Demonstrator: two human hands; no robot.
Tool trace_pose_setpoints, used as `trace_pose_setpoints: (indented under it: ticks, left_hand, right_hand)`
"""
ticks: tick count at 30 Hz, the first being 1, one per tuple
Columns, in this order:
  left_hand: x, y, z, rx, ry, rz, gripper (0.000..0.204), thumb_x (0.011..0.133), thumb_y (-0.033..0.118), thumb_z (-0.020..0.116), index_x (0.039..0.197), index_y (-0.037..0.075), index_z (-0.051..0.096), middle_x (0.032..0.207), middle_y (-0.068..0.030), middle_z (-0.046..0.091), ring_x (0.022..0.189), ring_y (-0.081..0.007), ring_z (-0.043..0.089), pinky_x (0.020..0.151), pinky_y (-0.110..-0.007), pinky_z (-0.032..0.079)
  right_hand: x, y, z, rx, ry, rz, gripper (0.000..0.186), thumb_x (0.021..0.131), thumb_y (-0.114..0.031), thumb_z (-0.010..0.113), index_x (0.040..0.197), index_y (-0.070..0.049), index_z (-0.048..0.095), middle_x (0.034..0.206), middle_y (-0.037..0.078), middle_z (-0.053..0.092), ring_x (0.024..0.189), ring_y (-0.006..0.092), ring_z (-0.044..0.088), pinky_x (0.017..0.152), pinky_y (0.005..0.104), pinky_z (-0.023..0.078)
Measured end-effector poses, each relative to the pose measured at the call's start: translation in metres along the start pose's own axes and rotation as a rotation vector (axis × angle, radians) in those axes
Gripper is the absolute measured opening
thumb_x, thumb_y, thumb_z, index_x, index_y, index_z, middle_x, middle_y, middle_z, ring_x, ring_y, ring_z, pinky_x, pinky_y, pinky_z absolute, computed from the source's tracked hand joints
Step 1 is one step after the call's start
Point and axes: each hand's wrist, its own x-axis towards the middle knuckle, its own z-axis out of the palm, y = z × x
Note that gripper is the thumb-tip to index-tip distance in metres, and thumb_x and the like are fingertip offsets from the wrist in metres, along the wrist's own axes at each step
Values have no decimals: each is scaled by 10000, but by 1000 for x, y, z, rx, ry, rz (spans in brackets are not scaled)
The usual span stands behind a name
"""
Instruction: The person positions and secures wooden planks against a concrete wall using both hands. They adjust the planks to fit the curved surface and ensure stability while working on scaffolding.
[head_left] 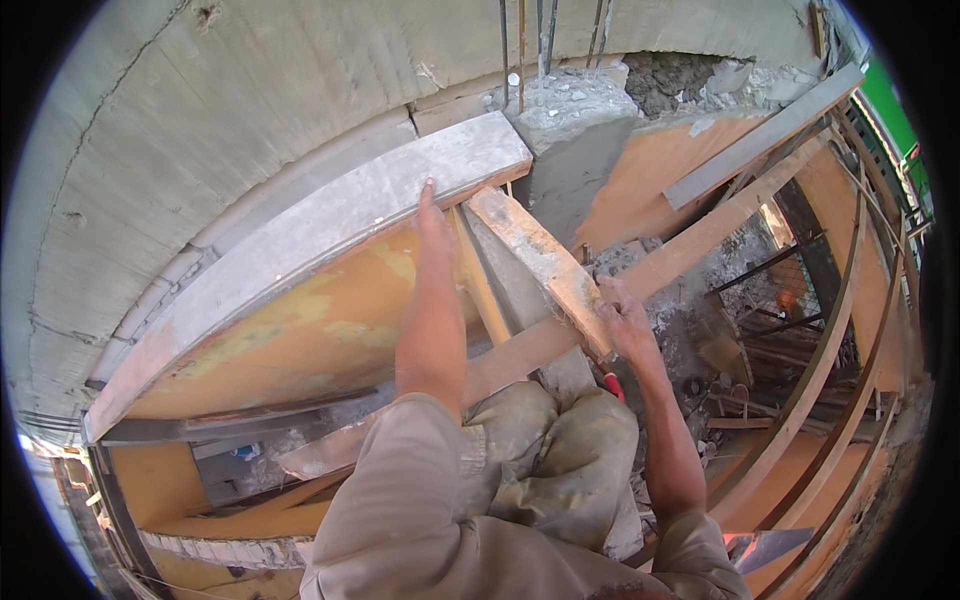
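Plank, long and grey-coated (330, 225): set along the concrete wall (250, 90), its right end just beside the pillar stub (575, 190); edge curved in this view.
Left hand (432, 220): laid at the plank's lower edge, one digit showing on its face; the other fingers are hidden, so I cannot tell whether my grip closes around it.
Short timber (540, 262): slanting from near the plank's right end down to my right side, face worn and patchy.
Right hand (627, 325): at the timber's lower end, fingers curled against its edge; a narrow grip, though I cannot tell how firmly it closes.
Cross board (690, 250): running aslant below both; the timber's lower end overlaps it in view.
Thin strut (484, 285): left of the timber, in front of the plywood panel (320, 320).
Red-handled tool (613, 386): below my right hand, near my knees.
Handling of plank: best steadied, I judge, with even pressure, lest it roll on its edge.
Handling of timber: better guided by the end, fingers kept out of the pinch against the cross board.
Footing: knees close together; I would avoid leaning far.
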Motion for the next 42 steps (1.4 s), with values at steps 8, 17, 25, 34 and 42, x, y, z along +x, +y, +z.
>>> trace_pose_setpoints:
  ticks: [8,17,25,34,42]
  left_hand:
    - [7,18,-12,129,-51,-166,900,823,508,753,1555,207,324,1634,-125,230,1450,-421,296,1134,-685,83]
    - [0,20,-3,87,-171,-154,995,806,466,777,1583,152,242,1664,-139,124,1492,-436,196,1120,-728,66]
    - [18,12,-4,-31,-247,-208,855,834,522,657,1523,111,360,1590,-154,313,1513,-310,175,1202,-581,74]
    - [20,-3,3,-425,-138,-68,751,723,279,776,1393,85,498,1483,-101,440,1416,-298,338,1209,-561,62]
    - [25,18,-7,-547,-170,-144,690,703,178,759,1342,84,516,1443,-120,465,1352,-324,411,1187,-581,190]
  right_hand:
    - [-4,2,23,-67,4,-89,464,961,-208,503,1419,-134,523,1312,250,597,1226,439,555,1044,454,433]
    - [-5,7,17,-156,-21,-161,480,983,-294,496,1434,-127,504,1281,251,612,1176,421,588,1018,473,445]
    - [-22,-39,4,-482,-180,-48,861,822,-486,726,1506,-94,380,1340,331,524,1162,435,604,984,489,488]
    - [-24,-43,11,-661,-127,-52,862,808,-433,710,1522,-102,361,1305,321,532,1083,445,637,941,480,519]
    - [-23,-45,18,-669,-86,-91,828,806,-414,723,1493,-80,404,1287,292,544,1072,430,642,926,486,521]
